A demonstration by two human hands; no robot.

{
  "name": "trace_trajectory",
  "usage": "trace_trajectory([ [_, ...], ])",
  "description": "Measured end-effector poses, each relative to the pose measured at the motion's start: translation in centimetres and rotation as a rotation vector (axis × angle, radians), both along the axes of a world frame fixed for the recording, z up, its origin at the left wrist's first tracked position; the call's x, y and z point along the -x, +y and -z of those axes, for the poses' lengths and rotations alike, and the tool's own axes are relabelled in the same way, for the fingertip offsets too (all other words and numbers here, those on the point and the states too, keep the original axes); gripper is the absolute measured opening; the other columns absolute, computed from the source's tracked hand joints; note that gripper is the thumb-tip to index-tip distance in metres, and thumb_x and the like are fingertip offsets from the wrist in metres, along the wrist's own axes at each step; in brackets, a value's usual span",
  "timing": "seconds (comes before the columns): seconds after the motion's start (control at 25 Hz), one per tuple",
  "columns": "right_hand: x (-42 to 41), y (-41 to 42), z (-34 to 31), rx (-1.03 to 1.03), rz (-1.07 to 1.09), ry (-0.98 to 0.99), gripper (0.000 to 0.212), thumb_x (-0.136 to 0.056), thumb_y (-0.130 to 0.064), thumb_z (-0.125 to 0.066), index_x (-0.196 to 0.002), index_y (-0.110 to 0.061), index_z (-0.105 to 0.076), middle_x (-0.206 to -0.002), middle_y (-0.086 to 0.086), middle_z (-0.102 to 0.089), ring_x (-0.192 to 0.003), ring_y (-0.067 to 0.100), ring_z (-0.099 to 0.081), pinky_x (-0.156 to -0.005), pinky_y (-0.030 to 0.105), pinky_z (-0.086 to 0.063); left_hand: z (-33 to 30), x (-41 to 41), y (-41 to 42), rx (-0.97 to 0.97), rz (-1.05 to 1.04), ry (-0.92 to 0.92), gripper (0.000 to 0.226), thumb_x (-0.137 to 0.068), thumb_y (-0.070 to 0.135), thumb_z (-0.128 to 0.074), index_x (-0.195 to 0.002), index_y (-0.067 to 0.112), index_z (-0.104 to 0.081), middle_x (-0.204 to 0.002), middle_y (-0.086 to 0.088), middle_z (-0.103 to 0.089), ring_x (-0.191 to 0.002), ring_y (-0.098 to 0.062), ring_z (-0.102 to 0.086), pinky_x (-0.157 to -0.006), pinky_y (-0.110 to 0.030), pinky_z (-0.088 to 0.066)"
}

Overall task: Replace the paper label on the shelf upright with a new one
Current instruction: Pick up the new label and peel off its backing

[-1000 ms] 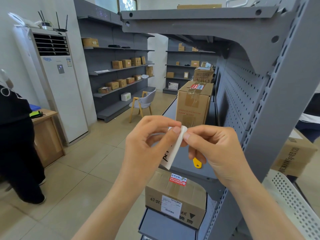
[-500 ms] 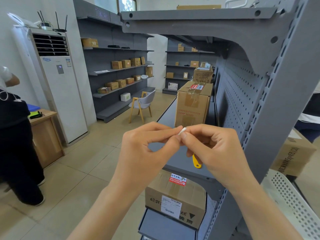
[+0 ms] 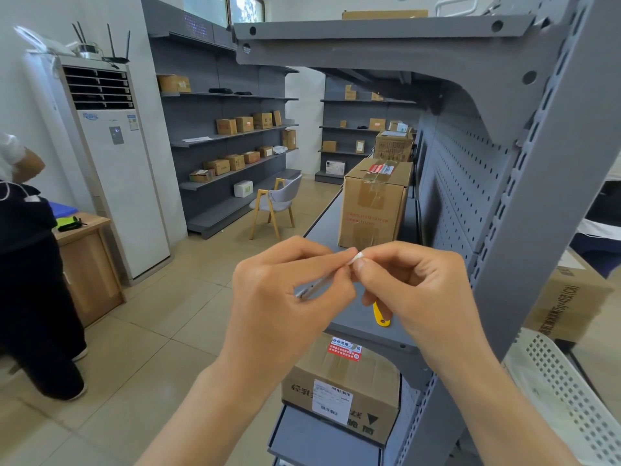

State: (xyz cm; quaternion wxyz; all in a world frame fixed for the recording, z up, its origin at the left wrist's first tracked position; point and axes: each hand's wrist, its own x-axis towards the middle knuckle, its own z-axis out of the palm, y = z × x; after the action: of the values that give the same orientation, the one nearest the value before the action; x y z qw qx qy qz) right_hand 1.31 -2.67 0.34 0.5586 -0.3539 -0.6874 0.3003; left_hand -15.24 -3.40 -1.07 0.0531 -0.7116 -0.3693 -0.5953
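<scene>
Beside the grey shelf upright (image 3: 524, 230), a white paper label (image 3: 355, 258), edge-on, in both hands' pinching grip.

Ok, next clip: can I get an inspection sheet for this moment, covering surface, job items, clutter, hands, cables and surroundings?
Surface: grey shelf in front of the hands, mostly bare.
Job's things: small white label pinched at its top corner between both hands, seen nearly edge-on; grey slotted upright to the right, no label seen on it.
Clutter: yellow tag on the shelf; taped carton further back; carton with red sticker on the shelf below.
Hands: left hand and right hand both gripping the label, fingertips meeting.
Cables: nothing seen near the work.
Surroundings: another person at far left, standing air conditioner, chair, wall shelves with boxes.
</scene>
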Motion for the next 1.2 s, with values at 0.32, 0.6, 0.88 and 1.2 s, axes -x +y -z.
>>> trace_trajectory([
  [0.32, 0.3, -0.2, 0.5, -0.114, 0.057, -0.107, 0.022, -0.09, -0.013, -0.075, -0.078, -0.031, -0.077, -0.068, -0.016, -0.074, -0.062, 0.006, -0.068, -0.056, 0.011, -0.049, -0.6, -0.3, -0.7, 0.08, 0.0, -0.077, 0.014, -0.083, 0.014, -0.073, -0.09, 0.022, -0.083, -0.075, 0.015, -0.076, -0.068, 0.0, -0.072, -0.063, -0.009, -0.053],
  [0.6, 0.2, -0.2, 0.3, -0.128, 0.082, -0.116, 0.013, -0.086, -0.021, -0.072, -0.076, -0.03, -0.075, -0.068, -0.018, -0.071, -0.062, 0.008, -0.067, -0.052, 0.013, -0.048, -1.3, -0.4, -1.2, 0.353, 0.073, -0.26, 0.014, -0.084, 0.027, -0.069, -0.077, 0.035, -0.079, -0.066, 0.018, -0.076, -0.064, -0.002, -0.073, -0.056, -0.011, -0.053],
  [0.88, -0.2, -0.1, 0.5, -0.098, 0.129, -0.096, 0.01, -0.083, -0.026, -0.067, -0.078, -0.031, -0.075, -0.073, -0.017, -0.074, -0.072, 0.012, -0.071, -0.057, 0.015, -0.055, -1.8, -1.2, -0.6, 0.594, 0.237, -0.573, 0.031, -0.091, 0.001, -0.065, -0.07, 0.02, -0.077, -0.06, 0.008, -0.075, -0.053, -0.003, -0.071, -0.05, -0.012, -0.053],
  [1.2, -1.4, -0.7, 0.4, -0.11, 0.195, -0.003, 0.016, -0.085, -0.023, -0.066, -0.076, -0.036, -0.072, -0.067, -0.017, -0.071, -0.068, 0.013, -0.069, -0.059, 0.012, -0.051, -1.4, -2.9, 0.5, 0.792, 0.385, -0.974, 0.022, -0.094, 0.015, -0.065, -0.074, 0.015, -0.075, -0.074, 0.0, -0.078, -0.065, -0.008, -0.074, -0.059, -0.022, -0.061],
])
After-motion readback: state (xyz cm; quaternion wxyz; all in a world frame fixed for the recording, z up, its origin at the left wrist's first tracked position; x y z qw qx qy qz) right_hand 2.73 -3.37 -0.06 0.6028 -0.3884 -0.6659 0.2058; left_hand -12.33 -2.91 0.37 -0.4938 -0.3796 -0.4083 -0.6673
